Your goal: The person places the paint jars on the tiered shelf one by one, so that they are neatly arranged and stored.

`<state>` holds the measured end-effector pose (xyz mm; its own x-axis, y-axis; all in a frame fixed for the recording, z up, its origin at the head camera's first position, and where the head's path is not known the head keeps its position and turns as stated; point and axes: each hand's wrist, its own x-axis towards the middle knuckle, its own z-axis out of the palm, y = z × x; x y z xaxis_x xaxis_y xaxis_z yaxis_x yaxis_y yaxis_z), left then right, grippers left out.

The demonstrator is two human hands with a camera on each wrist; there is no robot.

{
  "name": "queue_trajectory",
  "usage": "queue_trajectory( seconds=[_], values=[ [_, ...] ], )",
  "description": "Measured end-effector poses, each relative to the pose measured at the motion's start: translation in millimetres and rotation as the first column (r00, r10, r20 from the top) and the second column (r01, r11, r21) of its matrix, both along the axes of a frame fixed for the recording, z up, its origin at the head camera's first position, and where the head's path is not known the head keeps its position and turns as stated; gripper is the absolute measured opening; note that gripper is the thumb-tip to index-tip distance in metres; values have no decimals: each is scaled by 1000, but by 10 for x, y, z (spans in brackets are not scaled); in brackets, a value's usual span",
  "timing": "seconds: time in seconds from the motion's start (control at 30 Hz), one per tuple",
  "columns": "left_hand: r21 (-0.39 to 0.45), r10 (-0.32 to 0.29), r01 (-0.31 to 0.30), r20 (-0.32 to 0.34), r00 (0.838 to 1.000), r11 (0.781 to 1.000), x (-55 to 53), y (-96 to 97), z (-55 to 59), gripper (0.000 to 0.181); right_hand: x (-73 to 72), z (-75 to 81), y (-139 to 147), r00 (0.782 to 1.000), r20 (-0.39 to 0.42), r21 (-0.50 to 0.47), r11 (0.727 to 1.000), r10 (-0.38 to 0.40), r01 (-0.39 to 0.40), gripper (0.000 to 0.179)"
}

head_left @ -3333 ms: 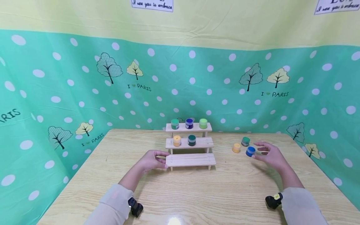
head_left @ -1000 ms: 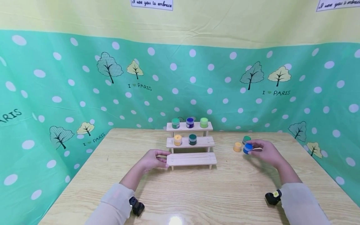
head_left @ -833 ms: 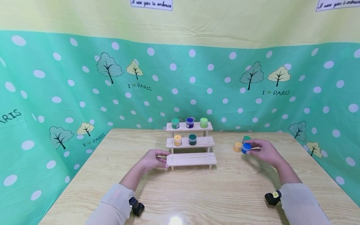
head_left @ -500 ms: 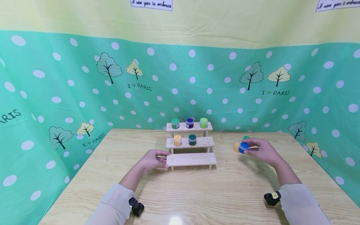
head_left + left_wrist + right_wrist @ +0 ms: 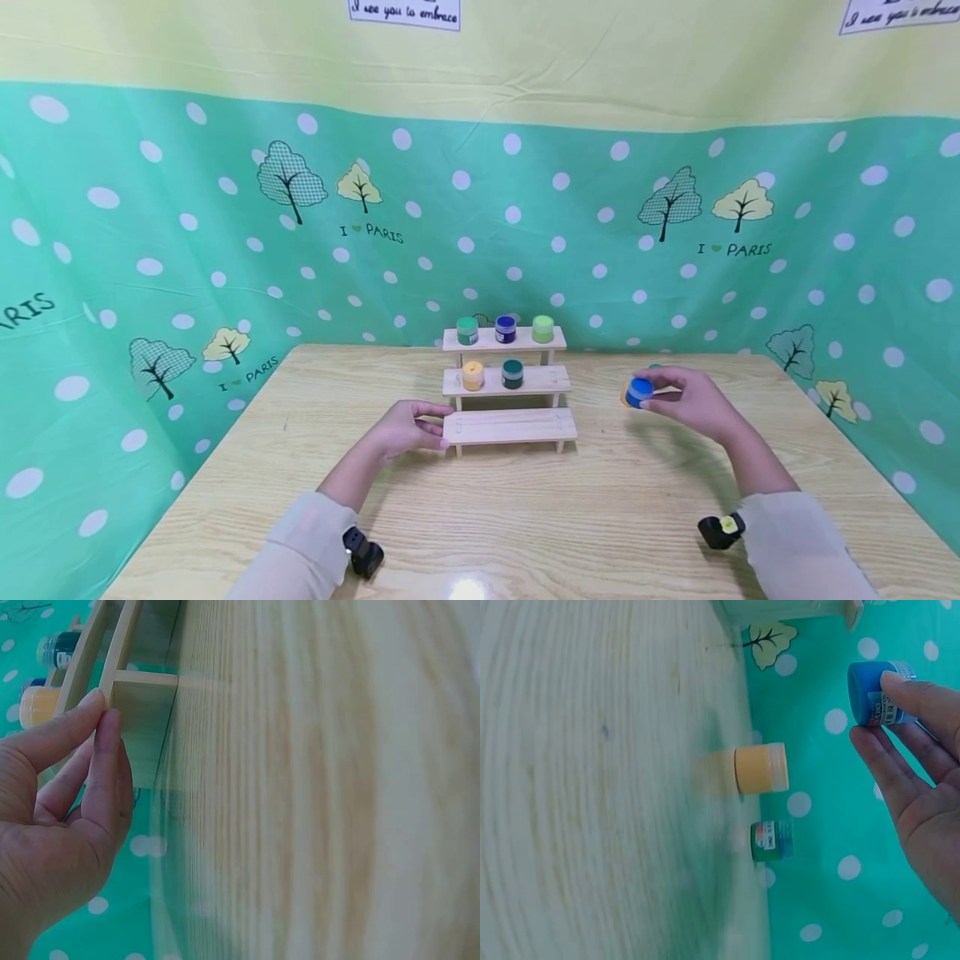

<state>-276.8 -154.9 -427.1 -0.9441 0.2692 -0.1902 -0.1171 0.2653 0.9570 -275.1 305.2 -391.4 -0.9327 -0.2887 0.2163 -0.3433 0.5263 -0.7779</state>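
My right hand pinches a small blue paint jar between thumb and fingers, raised above the table on the right. In the right wrist view the jar's label faces the camera. My left hand pinches the left end of the lowest board of a three-tier wooden stand. The top tier carries a green jar, a dark blue jar and a light green jar. On the middle tier stand an orange jar and a dark green jar, left and centre.
An orange jar and a green jar stand on the table near my right hand, mostly hidden in the head view. Behind the wooden table hangs a green and yellow curtain.
My right hand has taken hold of the blue jar, lifted it and carried it left, in front of the orange jar. My left hand stays at the stand's end.
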Motion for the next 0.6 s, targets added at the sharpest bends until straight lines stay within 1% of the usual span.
queue_trajectory(
  seconds=[0.2,0.43,0.6],
  values=[
    [-10,11,-11,2,1000,1000,3,3,11,57,26,70,-94,1000,-9,19,1000,6,-6,44],
    [0,8,-8,0,1000,1000,7,1,10,57,38,155,-206,999,-36,57,998,8,-6,44],
    [0,5,-5,-1,1000,1000,3,-2,5,57,7,186,-277,999,-27,34,999,42,-41,45]
  ],
)
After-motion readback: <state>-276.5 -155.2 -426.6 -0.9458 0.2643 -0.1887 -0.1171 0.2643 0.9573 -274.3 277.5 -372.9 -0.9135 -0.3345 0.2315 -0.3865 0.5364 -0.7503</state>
